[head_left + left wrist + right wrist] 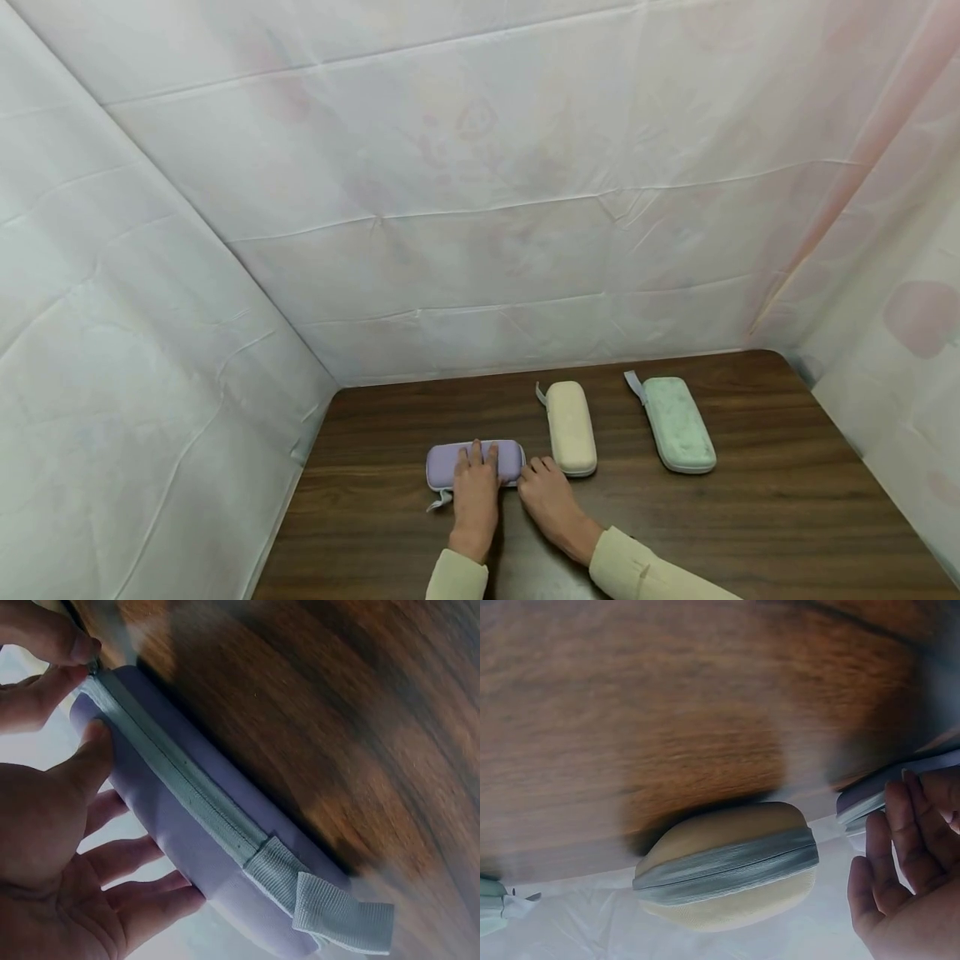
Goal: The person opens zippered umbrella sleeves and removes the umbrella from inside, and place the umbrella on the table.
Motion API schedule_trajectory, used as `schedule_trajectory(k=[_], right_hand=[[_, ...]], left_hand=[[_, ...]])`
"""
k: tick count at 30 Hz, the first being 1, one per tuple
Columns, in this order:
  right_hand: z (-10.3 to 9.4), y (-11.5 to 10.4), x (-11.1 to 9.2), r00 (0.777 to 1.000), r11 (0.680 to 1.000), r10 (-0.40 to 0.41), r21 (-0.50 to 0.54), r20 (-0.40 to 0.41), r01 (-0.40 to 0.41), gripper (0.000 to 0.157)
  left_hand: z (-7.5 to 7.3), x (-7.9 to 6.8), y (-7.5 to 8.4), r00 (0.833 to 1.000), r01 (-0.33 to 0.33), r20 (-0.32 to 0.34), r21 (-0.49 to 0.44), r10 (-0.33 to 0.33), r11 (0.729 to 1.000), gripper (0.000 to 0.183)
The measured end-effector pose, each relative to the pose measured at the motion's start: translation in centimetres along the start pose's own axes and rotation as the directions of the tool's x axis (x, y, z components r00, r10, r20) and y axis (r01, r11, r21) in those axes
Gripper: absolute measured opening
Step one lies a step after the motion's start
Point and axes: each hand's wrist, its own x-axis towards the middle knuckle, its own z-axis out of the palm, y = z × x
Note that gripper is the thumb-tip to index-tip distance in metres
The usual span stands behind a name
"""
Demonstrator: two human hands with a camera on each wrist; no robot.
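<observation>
A purple zippered case, shaped like a glasses case point(441, 463), lies crosswise on the table before both hands. My left hand point(475, 496) holds it, fingers spread over its top and thumb against its near side. In the left wrist view, a pale grey zipper point(187, 787) runs along that side, seemingly closed, with a ribbon loop point(341, 915) at one end. At the other end, my right hand point(550, 502) pinches the zipper pull between thumb and forefinger. The pull is mostly hidden by the fingertips. The right hand's other fingers are loosely bent.
A cream zippered case point(572, 427) lies just beyond my right hand. Farther right is a mint green case point(679, 425) with a ribbon loop. All lie on a dark wooden table point(787, 500). Pale patterned sheets point(487, 250) hang behind and at both sides.
</observation>
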Motion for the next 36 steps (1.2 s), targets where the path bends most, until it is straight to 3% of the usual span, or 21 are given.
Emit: schedule_trajectory(k=[10,18,23,31,36], right_hand=[[0.7,-0.5,0.1,0.989,0.999,0.037,0.028,-0.147,-0.033,0.018],[0.6,-0.9,0.4,0.994,0.998,0.064,0.017,-0.089,-0.063,0.010],[0.4,-1.1,0.6,0.993,0.997,0.083,0.014,-0.089,-0.082,0.013],[1.0,-0.9,0.6,0.979,0.993,0.113,-0.004,-0.169,-0.115,0.015],[1.2,-0.6,0.6,0.982,0.994,0.112,0.007,-0.149,-0.112,0.017]], left_hand=[[0.4,0.2,0.9,0.995,0.078,-0.066,-0.052,-0.081,0.996,0.055],[0.5,0.1,1.5,0.991,0.127,-0.026,-0.052,-0.129,0.991,0.054],[0.8,0.3,1.7,0.986,0.149,-0.066,-0.050,-0.152,0.988,0.056],[0.2,0.1,-0.1,0.996,0.043,-0.073,-0.116,-0.052,0.992,0.055],[-0.8,-0.1,-1.9,1.000,0.014,-0.007,-0.187,-0.016,0.982,0.051]])
